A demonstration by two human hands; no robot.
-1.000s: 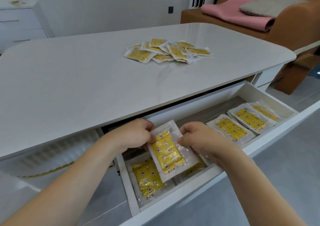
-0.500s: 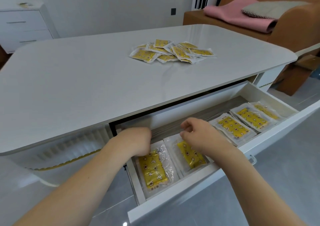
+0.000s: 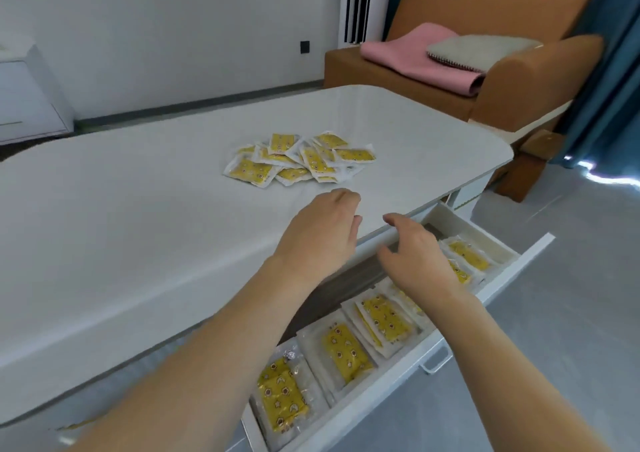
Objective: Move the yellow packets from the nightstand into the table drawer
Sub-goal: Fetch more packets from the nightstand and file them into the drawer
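Several yellow packets (image 3: 348,353) were already laid along the open drawer (image 3: 485,290) under the table's near edge, a pile (image 3: 301,159) was left mid-tabletop (image 3: 121,209), and the left hand (image 3: 320,235) and right hand (image 3: 414,256) were held open and empty.

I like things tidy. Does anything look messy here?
Yes, the pile of yellow packets on the tabletop is a jumble, overlapping at all angles. Those in the open drawer lie in a neater row. Nothing looks spilled or broken.
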